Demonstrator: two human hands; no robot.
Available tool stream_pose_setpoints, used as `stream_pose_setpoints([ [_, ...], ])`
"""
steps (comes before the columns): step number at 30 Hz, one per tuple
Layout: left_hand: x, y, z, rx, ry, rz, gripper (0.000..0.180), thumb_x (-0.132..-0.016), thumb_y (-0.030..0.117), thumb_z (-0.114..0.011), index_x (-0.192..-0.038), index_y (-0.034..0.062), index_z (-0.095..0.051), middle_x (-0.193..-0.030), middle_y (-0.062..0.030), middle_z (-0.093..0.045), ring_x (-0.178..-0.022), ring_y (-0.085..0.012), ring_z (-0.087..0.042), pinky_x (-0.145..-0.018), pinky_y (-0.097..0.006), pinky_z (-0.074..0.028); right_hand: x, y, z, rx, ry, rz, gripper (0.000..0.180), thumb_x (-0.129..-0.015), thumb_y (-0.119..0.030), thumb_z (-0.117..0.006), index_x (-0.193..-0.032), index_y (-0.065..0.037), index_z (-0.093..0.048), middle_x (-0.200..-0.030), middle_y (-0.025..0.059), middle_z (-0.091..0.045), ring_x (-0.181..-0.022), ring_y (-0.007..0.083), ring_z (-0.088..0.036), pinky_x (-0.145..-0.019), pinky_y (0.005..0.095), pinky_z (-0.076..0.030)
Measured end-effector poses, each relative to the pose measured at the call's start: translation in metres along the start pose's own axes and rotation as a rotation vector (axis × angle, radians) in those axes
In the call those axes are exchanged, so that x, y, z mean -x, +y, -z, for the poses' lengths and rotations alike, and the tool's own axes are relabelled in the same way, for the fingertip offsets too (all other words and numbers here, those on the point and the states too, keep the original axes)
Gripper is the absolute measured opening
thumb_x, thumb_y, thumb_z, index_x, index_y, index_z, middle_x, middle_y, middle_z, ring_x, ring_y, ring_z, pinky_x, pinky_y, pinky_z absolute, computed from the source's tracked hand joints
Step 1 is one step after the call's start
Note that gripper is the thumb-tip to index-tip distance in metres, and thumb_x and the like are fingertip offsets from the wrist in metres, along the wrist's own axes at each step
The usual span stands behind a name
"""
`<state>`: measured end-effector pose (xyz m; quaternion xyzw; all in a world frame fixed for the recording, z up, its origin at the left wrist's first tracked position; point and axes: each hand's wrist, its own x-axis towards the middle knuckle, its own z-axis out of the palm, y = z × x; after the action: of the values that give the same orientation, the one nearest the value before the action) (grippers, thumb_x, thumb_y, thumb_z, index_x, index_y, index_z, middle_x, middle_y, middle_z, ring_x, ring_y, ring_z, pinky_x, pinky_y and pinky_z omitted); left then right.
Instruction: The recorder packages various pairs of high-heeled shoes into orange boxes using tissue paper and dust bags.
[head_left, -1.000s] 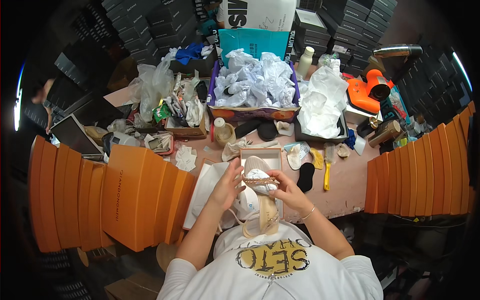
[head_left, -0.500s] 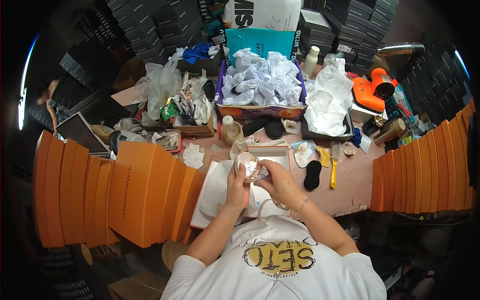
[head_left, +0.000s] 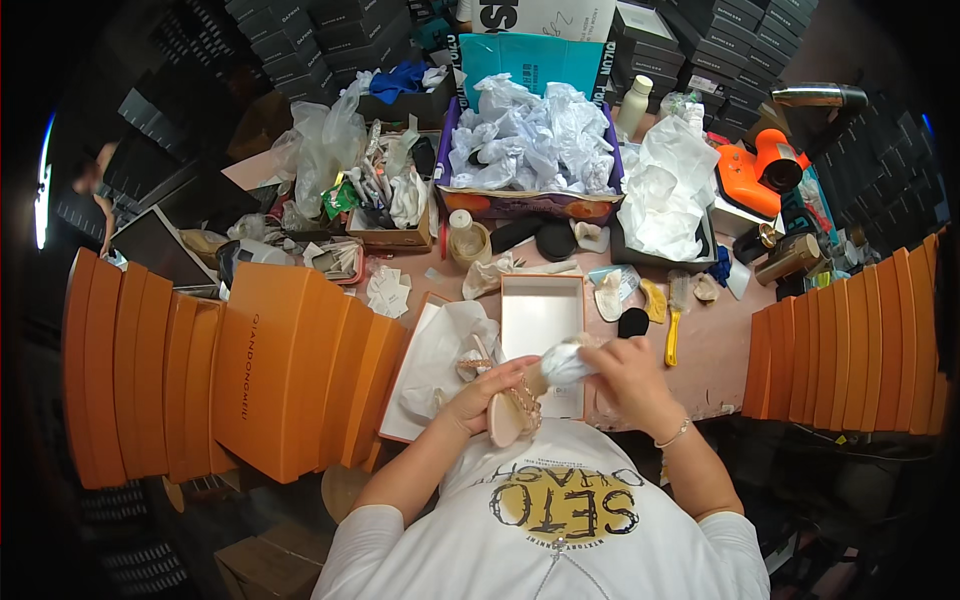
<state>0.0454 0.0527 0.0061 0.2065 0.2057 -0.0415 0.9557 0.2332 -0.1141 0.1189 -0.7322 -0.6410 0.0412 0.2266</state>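
Note:
My left hand (head_left: 478,402) is closed around a pale pink sandal (head_left: 506,420) with a chain-like strap, held tilted just in front of my shirt. At the sandal's far end my right hand (head_left: 635,385) grips a crumpled white wrapping (head_left: 566,362); motion blurs that spot, so whether it covers the heel I cannot tell. A second sandal (head_left: 476,366) lies on white tissue paper (head_left: 440,350) in an open box part left of my hands. Behind them is an open white-lined shoebox (head_left: 543,297), partly hidden by the right hand and the wrapping.
Orange shoeboxes (head_left: 270,370) stand in rows at the left, with more orange boxes (head_left: 850,350) at the right. A purple carton (head_left: 530,205) full of white wrappings is at the back. A yellow-handled brush (head_left: 673,335) and a black pad (head_left: 633,322) lie on the right.
My hands have come nearer my body and moved apart. The sandal has turned, showing its sole end, and the white wrapping has shifted right. The second sandal has come into sight.

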Motion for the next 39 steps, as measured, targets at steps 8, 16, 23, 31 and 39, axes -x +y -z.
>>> stream_pose_setpoints([
  [8,-0.014,-0.002,-0.035,0.2,0.072,-0.248,0.045,-0.09,0.025,-0.058,-0.129,0.0087,-0.043,-0.122,-0.0107,-0.055,-0.11,-0.0233,-0.057,-0.095,-0.042,-0.049,0.004,0.01,-0.043,-1.304,-0.175,-0.704,0.029,-0.097,-0.026,-0.052,-0.11,-0.001,-0.059,-0.078,-0.0021,-0.054,-0.064,0.0046,-0.049,-0.056,0.0195,-0.041],
  [16,-0.004,-0.024,-0.036,0.08,0.176,-0.235,0.056,-0.093,0.028,-0.057,-0.14,0.007,-0.036,-0.119,-0.0139,-0.057,-0.109,-0.0235,-0.058,-0.092,-0.04,-0.05,0.021,-0.007,-0.078,-0.666,-0.235,-0.412,0.029,-0.098,-0.024,-0.048,-0.108,0.0,-0.06,-0.085,0.01,-0.061,-0.073,0.0218,-0.059,-0.069,0.0312,-0.047],
  [23,-0.01,-0.03,-0.038,0.019,0.315,-0.466,0.046,-0.096,0.02,-0.053,-0.136,0.0044,-0.038,-0.118,-0.0121,-0.057,-0.107,-0.0211,-0.059,-0.089,-0.036,-0.052,0.015,-0.039,-0.062,-0.62,-0.019,-0.268,0.033,-0.09,-0.028,-0.059,-0.105,0.001,-0.058,-0.098,0.0207,-0.057,-0.088,0.0299,-0.058,-0.078,0.0372,-0.046],
  [31,-0.028,-0.042,-0.041,-0.195,0.456,-0.518,0.039,-0.097,0.028,-0.054,-0.125,0.0006,-0.052,-0.109,-0.0061,-0.06,-0.1,-0.011,-0.056,-0.083,-0.024,-0.047,0.013,-0.027,-0.092,-0.485,0.033,-0.25,0.037,-0.081,-0.037,-0.069,-0.081,-0.002,-0.056,-0.075,0.0166,-0.059,-0.069,0.0355,-0.058,-0.061,0.0431,-0.046],
  [39,0.063,-0.006,0.083,-1.574,0.824,-0.441,0.036,-0.086,0.022,-0.063,-0.116,0.0024,-0.059,-0.099,-0.014,-0.064,-0.093,-0.0261,-0.061,-0.082,-0.034,-0.048,0.012,0.031,-0.189,-0.083,-0.377,-0.164,0.037,-0.081,-0.037,-0.068,-0.092,-0.002,-0.061,-0.081,0.0165,-0.062,-0.074,0.0355,-0.062,-0.066,0.0422,-0.049],
])
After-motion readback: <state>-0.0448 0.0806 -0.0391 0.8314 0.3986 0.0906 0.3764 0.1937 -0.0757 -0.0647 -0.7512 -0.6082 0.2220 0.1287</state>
